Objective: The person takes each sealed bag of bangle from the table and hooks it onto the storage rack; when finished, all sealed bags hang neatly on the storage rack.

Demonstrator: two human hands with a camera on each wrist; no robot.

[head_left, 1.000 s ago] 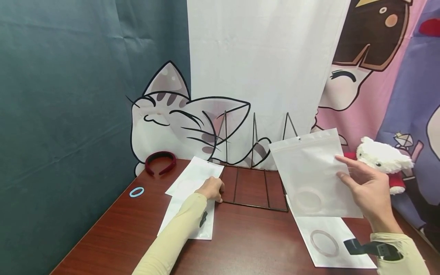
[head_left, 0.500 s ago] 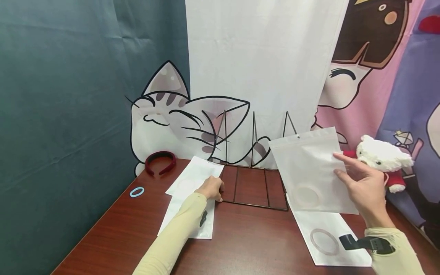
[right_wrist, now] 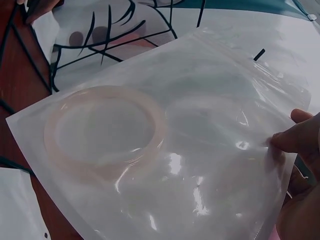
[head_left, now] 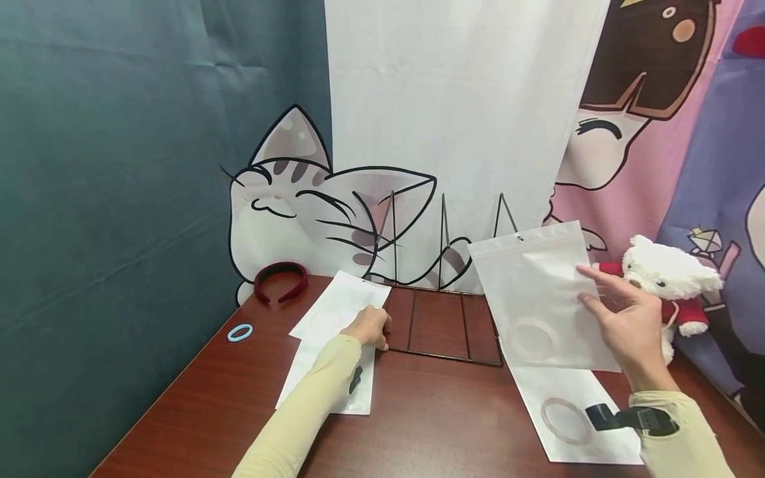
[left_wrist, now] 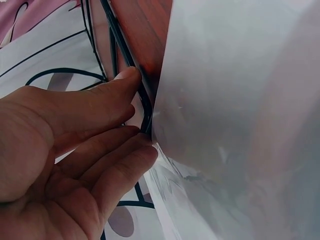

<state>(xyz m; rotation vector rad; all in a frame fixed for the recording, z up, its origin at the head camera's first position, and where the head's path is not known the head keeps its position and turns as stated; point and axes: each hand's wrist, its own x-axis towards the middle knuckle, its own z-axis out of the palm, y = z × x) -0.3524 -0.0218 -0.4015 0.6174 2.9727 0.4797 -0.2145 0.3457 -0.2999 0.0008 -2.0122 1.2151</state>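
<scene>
In the head view my left hand (head_left: pixel 366 326) holds the front left corner of a dark wire rack (head_left: pixel 439 357). Thumb and fingers close around the black wire (left_wrist: pixel 145 107) in the left wrist view. My right hand (head_left: pixel 633 325) pinches the right edge of a translucent zip bag (head_left: pixel 562 299), thumb in front. A pale pink ring like a bangle (right_wrist: pixel 159 120) lies inside that bag. At the bag's top edge, the tip of a rack prong (right_wrist: pixel 259 54) pokes through near the zip strip.
Another bag (head_left: pixel 532 398) with a ring lies below the raised one. Two white bags (head_left: pixel 337 292) overlap under my left forearm. A blue ring (head_left: pixel 240 333) and dark red headband (head_left: pixel 281 282) are at left. A white plush toy (head_left: pixel 666 269) sits at right.
My right hand has shifted slightly left, drawing the lower right corner of the raised bag a little up and left. The left hand keeps its place on the rack.
</scene>
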